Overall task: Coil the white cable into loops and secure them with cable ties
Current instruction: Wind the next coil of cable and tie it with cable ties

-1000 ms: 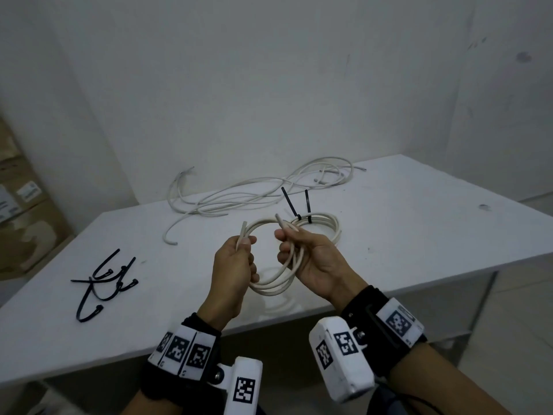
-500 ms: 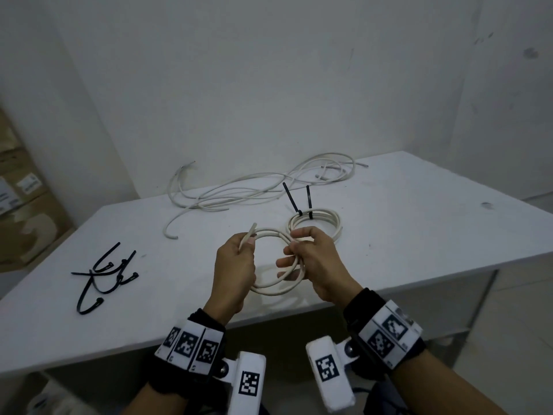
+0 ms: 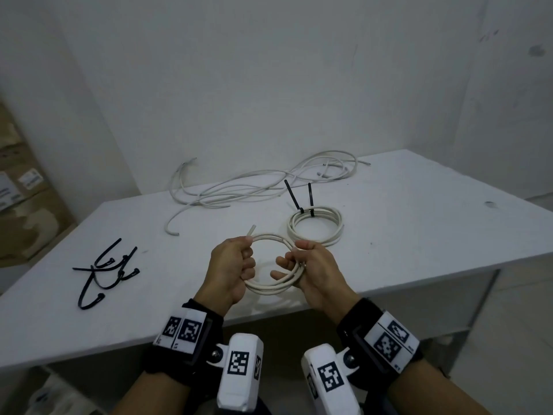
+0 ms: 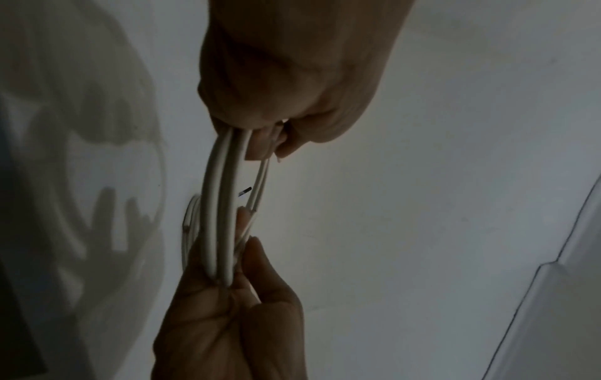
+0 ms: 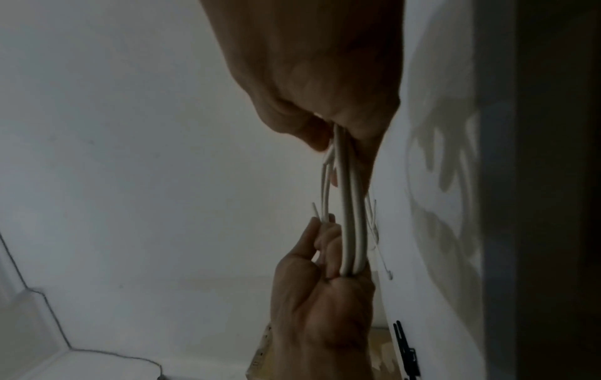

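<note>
I hold a small coil of white cable point(image 3: 270, 287) between both hands, just above the near part of the white table point(image 3: 419, 235). My left hand point(image 3: 248, 259) grips the coil's left side, and a cut cable end point(image 3: 252, 229) sticks up past the thumb. The coil's right side sits in my right hand point(image 3: 291, 262), whose fingers curl round the strands. In the left wrist view the strands point(image 4: 218, 205) run from my left hand point(image 4: 260, 138) down to the other hand. They show likewise point(image 5: 349, 218) under my right hand point(image 5: 328, 138) in the right wrist view.
A finished coil point(image 3: 314, 226) with two black ties point(image 3: 310, 196) lies just beyond my right hand. Loose white cables point(image 3: 254, 190) sprawl along the far edge. Several black cable ties point(image 3: 104, 271) lie on the table's left. Cardboard boxes point(image 3: 24, 205) stand left of the table.
The coil has come from a tilted, raised hold to a flatter one. My hands have drawn slightly apart to its two sides, and the free end now points up past the left thumb.
</note>
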Demonstrator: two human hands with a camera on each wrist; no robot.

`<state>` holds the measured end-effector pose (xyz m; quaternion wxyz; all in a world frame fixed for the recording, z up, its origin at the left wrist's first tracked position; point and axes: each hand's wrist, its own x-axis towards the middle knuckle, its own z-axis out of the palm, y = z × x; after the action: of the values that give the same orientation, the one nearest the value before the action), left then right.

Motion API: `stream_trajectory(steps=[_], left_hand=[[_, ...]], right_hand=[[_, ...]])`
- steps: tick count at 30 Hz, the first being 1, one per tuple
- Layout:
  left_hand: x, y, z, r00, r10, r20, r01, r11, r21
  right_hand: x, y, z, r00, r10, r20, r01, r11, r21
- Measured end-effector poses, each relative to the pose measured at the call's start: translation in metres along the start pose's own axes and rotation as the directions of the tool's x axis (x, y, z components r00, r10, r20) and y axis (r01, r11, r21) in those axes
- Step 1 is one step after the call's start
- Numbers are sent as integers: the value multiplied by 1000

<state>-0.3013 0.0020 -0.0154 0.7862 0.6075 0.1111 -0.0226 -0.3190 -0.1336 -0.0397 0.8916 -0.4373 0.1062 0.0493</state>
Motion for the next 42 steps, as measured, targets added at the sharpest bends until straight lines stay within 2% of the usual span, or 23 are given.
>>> stream_trajectory(steps=[3, 5, 7, 10, 11, 12, 14, 16, 18, 20, 22, 24, 27, 29, 31, 34, 36, 38, 40, 42], left_hand=[[3, 5, -4, 1000, -19, -1, 19, 998, 57], [5, 9, -6, 999, -49, 13, 48, 995, 82], [6, 14, -8, 996, -83, 36, 79, 990, 115], [6, 20, -8, 989, -125, 73, 112, 980, 167], [5, 21, -8, 988, -129, 83, 113, 978, 177], [5, 22, -7, 988, -128, 88, 111, 977, 180], [4, 24, -5, 989, -122, 87, 106, 979, 173], [3, 25, -4, 989, -117, 85, 103, 982, 156], [3, 25, -4, 989, -123, 84, 110, 984, 140], [2, 22, -5, 987, -141, 84, 127, 981, 148], [0, 18, -5, 981, -170, 99, 153, 975, 162], [0, 15, -5, 973, -195, 122, 176, 972, 153], [0, 16, -7, 970, -204, 130, 185, 972, 146], [0, 18, -8, 973, -195, 120, 175, 971, 161], [2, 19, -11, 977, -190, 101, 171, 970, 173], [2, 21, -12, 978, -187, 89, 165, 964, 208], [0, 24, -11, 979, -181, 93, 149, 950, 273], [-4, 27, -7, 980, -170, 107, 121, 925, 361], [-9, 29, -2, 980, -151, 129, 76, 885, 459], [-12, 31, 4, 978, -138, 153, 35, 841, 540]], right_hand=[[0, -2, -7, 999, 20, 38, -13, 986, -163], [1, -4, -13, 999, -34, 15, 37, 935, -351], [2, -10, -16, 987, -160, 14, 143, 837, -529], [4, -20, -15, 935, -326, 140, 323, 620, -715], [5, -23, -14, 930, -323, 177, 335, 543, -770], [6, -25, -13, 944, -274, 183, 304, 510, -805], [4, -28, -13, 987, -87, 138, 163, 580, -798], [2, -26, -14, 985, 84, 149, 43, 721, -691], [1, -21, -14, 969, 132, 210, -12, 870, -493], [3, -14, -13, 952, 142, 270, -89, 976, -200], [4, -12, -11, 935, 178, 306, -218, 971, 100], [5, -10, -10, 935, 183, 303, -264, 931, 252], [10, -5, -13, 967, 139, 212, -177, 969, 175], [12, -1, -17, 987, 95, 127, -98, 995, 16], [8, 0, -20, 997, 47, 58, -34, 977, -209], [3, -4, -24, 994, -101, 32, 103, 862, -496], [2, -13, -24, 964, -251, 90, 245, 703, -668], [3, -24, -21, 899, -370, 235, 407, 507, -760], [4, -33, -12, 826, -377, 419, 536, 297, -790], [6, -37, -1, 802, -247, 544, 586, 145, -797]])
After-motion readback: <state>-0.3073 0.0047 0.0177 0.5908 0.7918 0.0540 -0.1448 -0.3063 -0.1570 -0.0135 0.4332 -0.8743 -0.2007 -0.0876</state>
